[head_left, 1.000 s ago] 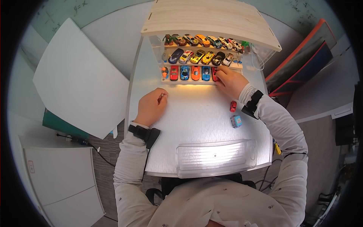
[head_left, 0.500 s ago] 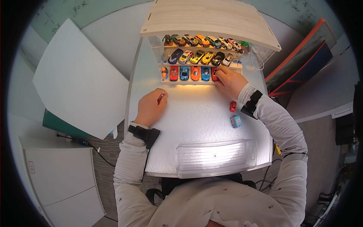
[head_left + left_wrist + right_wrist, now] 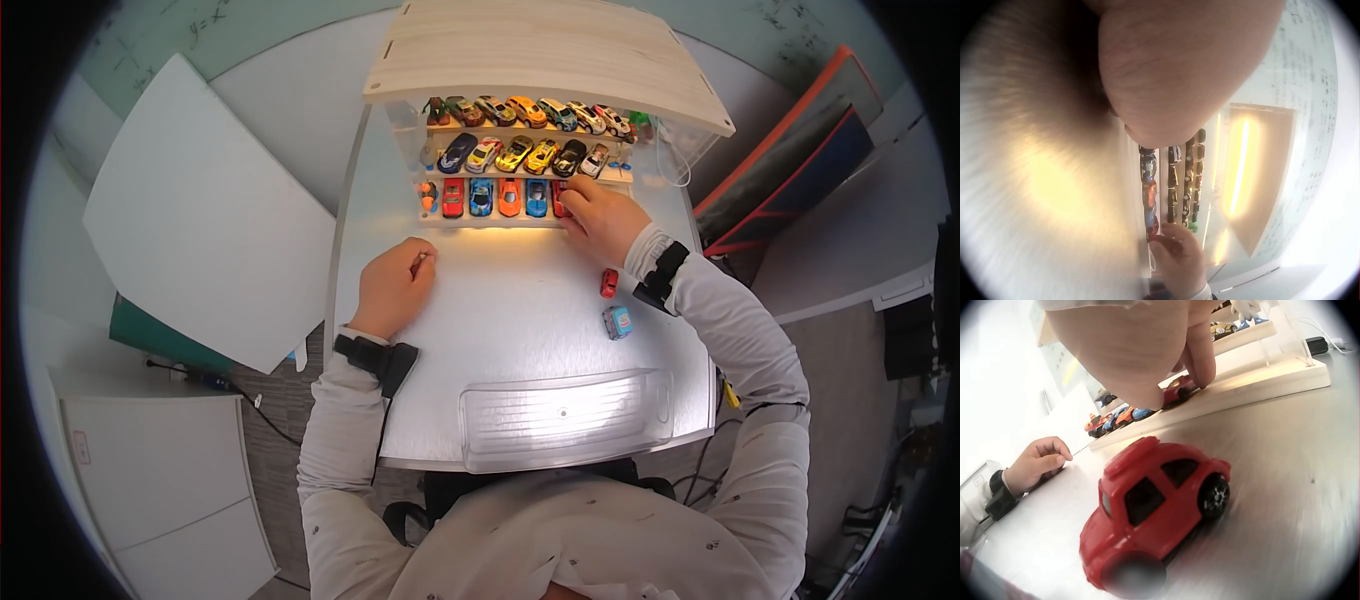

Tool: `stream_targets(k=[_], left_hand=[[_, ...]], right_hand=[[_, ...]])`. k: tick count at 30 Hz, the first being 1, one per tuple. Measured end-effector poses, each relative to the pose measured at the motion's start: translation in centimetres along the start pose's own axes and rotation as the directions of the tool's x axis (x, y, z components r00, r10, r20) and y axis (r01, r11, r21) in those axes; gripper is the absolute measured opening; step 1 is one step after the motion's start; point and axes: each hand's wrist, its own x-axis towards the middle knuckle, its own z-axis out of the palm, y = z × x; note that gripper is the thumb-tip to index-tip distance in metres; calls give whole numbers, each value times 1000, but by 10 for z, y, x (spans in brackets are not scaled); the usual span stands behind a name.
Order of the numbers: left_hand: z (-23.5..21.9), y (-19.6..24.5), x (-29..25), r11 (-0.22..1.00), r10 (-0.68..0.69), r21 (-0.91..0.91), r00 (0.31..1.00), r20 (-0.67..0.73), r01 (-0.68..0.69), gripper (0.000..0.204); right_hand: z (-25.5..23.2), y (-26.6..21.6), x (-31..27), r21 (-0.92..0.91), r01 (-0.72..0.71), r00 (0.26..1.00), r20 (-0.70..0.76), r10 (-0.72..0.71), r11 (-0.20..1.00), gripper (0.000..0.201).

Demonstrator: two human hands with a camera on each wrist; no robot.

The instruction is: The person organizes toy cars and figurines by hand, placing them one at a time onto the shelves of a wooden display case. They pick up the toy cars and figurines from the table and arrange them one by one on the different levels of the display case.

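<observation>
At the right end of the lowest tier of a wooden display shelf (image 3: 480,221), my right hand (image 3: 607,222) pinches a red toy car (image 3: 1179,390) between thumb and fingers. The car sits on the tier, beside a blue toy car (image 3: 537,198), and the fingers partly cover it. My left hand (image 3: 394,290) rests on the table left of the shelf, fingers loosely curled, holding nothing. Below my right wrist stands a small red toy car (image 3: 1147,494) with a roof rack, large in the right wrist view. A light blue toy vehicle (image 3: 617,322) stands nearer the body.
Two upper tiers carry rows of toy cars (image 3: 515,153) beneath a wooden roof (image 3: 550,55). Along the table's front edge lies a clear plastic tray (image 3: 468,430). A white cable (image 3: 684,160) hangs at the shelf's right side.
The head view has shifted slightly, moving the whole scene a little left. Both hands keep their places, the right one still on the red car.
</observation>
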Motion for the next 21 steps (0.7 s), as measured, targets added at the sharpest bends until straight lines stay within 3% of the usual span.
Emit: stream_targets(k=[5, 8, 14, 17, 21], left_hand=[[0, 0, 0, 1000, 25, 8, 1000, -19, -24, 11], [1, -2, 0, 999, 26, 19, 999, -19, -26, 12], [0, 2, 0, 1000, -11, 16, 1000, 4, 11, 12], [0, 1, 0, 1000, -2, 16, 1000, -6, 2, 12], [0, 1, 0, 1000, 13, 8, 1000, -11, -13, 12]], right_hand=[[3, 1, 5, -154, 184, 977, -77, -197, 971, 19], [4, -3, 4, -182, 161, 986, 65, -151, 970, 20], [6, -8, 3, -149, 271, 960, 108, -257, 951, 33], [2, -11, 3, -157, 282, 956, 131, -263, 946, 39], [-5, -18, 8, -175, 237, 945, 271, -185, 956, 45]])
